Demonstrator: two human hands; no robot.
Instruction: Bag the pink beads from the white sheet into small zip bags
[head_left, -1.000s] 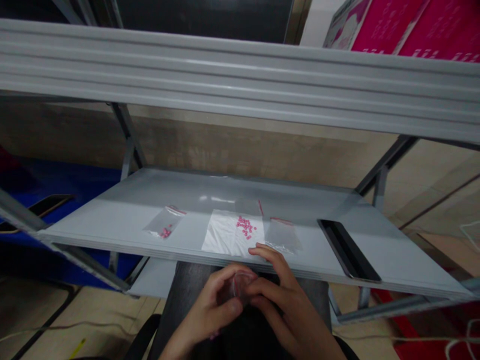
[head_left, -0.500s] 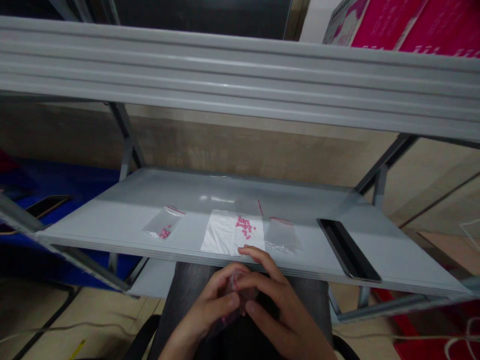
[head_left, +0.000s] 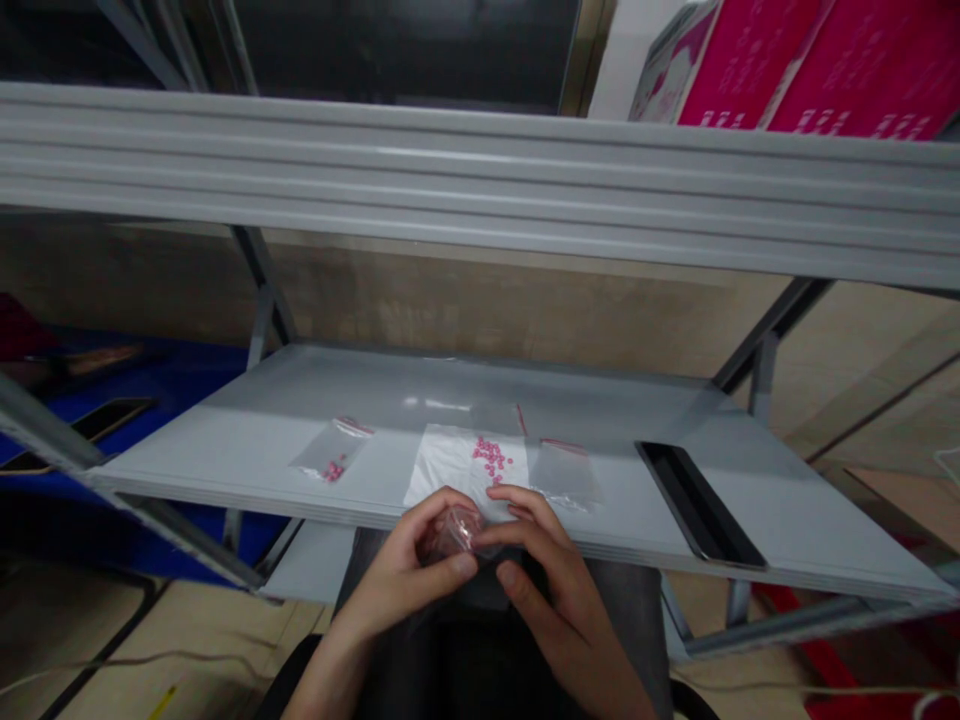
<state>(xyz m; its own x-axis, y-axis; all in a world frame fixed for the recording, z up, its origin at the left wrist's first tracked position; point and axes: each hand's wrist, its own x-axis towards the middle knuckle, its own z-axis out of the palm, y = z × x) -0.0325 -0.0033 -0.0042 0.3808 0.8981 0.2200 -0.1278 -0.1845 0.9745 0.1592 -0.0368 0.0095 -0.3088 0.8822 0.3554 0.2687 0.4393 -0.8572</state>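
My left hand (head_left: pixel 416 565) is closed around a crumpled clear plastic zip bag (head_left: pixel 459 525), just in front of the shelf's near edge. Beside it, my right hand (head_left: pixel 544 560) has its fingers stretched apart, the index fingertip touching the bag and the thumb away from it. Small pink beads (head_left: pixel 491 455) lie loose on a white sheet (head_left: pixel 439 460) beyond my hands. To the left is a zip bag with some pink beads (head_left: pixel 334 468) inside; to the right, a flat clear zip bag (head_left: pixel 566 470) has no beads visible in it.
A dark tablet-like device (head_left: pixel 697 500) lies at the right of the grey shelf board (head_left: pixel 810 500). A thick grey beam (head_left: pixel 465 180) crosses above, with pink boxes (head_left: pixel 757 70) over it. At far left, a phone (head_left: pixel 112 415) rests on a blue surface.
Both hands and the held bag have risen toward the shelf edge, and the bag is now bunched higher in my left hand. My right thumb has moved off the bag. The view has tilted slightly.
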